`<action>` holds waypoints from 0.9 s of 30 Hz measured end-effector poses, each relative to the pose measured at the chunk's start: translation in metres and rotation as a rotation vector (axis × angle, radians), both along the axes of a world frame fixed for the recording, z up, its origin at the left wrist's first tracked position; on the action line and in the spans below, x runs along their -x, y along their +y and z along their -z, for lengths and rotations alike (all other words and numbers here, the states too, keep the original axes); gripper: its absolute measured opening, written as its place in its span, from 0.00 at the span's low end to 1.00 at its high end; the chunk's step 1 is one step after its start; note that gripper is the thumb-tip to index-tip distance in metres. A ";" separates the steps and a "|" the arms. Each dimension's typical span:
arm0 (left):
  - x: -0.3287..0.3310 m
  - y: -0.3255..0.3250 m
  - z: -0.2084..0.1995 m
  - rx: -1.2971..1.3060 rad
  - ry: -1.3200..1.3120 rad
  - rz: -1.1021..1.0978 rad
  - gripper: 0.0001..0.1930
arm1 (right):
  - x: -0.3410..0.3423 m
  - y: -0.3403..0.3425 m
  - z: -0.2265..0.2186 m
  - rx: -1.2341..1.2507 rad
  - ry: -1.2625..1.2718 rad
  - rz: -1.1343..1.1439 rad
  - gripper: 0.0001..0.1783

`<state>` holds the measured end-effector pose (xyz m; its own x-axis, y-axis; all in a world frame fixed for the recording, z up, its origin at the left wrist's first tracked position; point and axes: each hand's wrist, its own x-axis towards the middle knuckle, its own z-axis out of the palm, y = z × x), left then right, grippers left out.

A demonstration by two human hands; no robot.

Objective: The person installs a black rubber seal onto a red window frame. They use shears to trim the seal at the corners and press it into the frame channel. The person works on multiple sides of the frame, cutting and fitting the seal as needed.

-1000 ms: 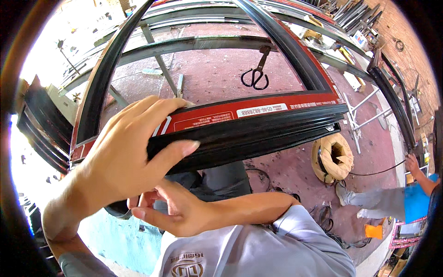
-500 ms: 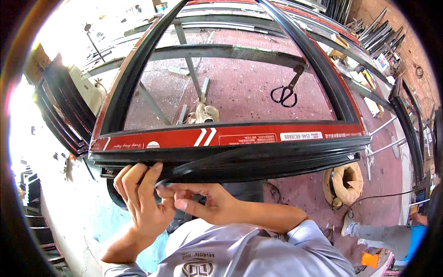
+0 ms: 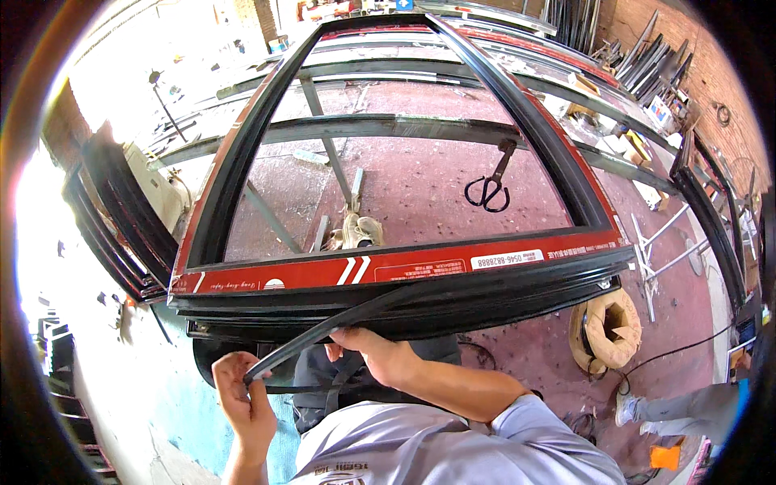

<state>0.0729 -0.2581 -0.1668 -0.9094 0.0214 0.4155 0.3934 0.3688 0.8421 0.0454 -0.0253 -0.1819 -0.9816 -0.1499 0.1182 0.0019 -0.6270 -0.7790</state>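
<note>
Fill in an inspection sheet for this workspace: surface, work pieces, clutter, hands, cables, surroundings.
Surface: grey metal beams beneath the work, above a reddish floor with scattered specks.
Work pieces: black-and-red frame over the beams; black strip slanting from its near side.
Clutter: scissors at a beam; paper-wrapped coil and orange piece on the floor.
Hands: left hand grips the strip's lower part; right hand partly hidden by the strip, grip unclear.
Cables: thin dark line right of the coil, possibly a cable.
Surroundings: brick wall; another person's leg, right.
</note>
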 end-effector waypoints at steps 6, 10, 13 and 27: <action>-0.022 -0.040 -0.010 -0.232 -0.387 0.216 0.13 | -0.016 0.037 0.015 0.057 0.026 -0.021 0.08; -0.037 -0.041 -0.034 -0.442 -0.348 0.299 0.15 | -0.026 0.081 0.014 0.104 0.111 0.026 0.14; -0.027 -0.045 -0.048 -0.465 -0.396 0.503 0.17 | -0.035 0.127 0.020 0.169 0.210 0.062 0.20; 0.034 0.069 -0.092 0.134 -0.337 1.031 0.10 | -0.068 0.226 0.001 0.320 0.296 0.536 0.15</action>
<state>0.0390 -0.1896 -0.0745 -0.4950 0.8646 0.0857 0.3228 0.0914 0.9420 0.1133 0.2008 -0.1826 -0.8300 0.4343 0.3499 -0.5568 -0.6811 -0.4755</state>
